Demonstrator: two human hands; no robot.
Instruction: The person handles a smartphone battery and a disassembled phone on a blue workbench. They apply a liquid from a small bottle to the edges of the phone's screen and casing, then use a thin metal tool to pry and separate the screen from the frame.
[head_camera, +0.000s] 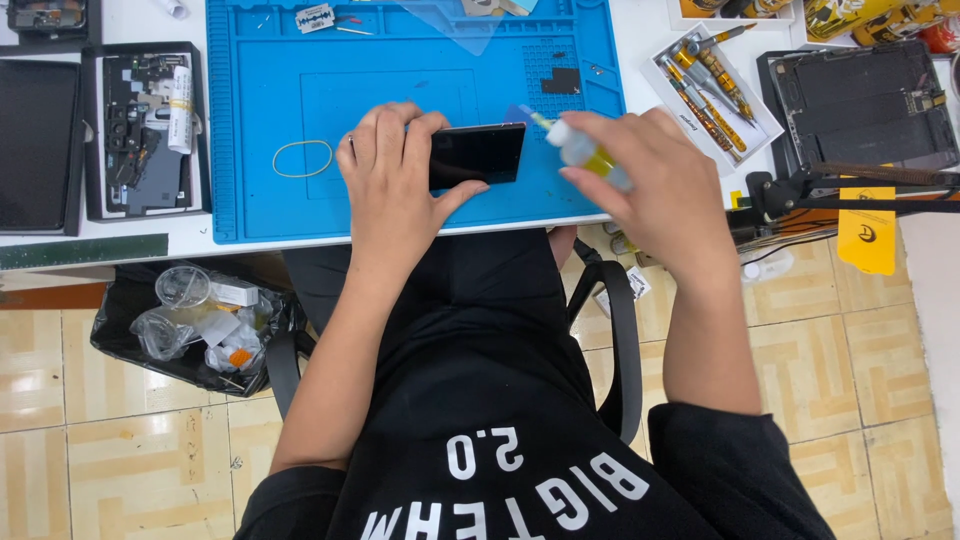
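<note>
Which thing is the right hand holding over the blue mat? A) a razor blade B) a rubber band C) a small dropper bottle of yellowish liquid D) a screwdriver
C: the right hand grips a small dropper bottle, its nozzle aimed at the dark phone that the left hand steadies on the blue mat.

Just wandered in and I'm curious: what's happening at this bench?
A seated person works over a blue mat. The left hand grips a dark phone and holds it flat on the mat. The right hand holds a small bottle, its nozzle aimed at the phone's edge. A tray of screwdrivers sits to the right.
</note>
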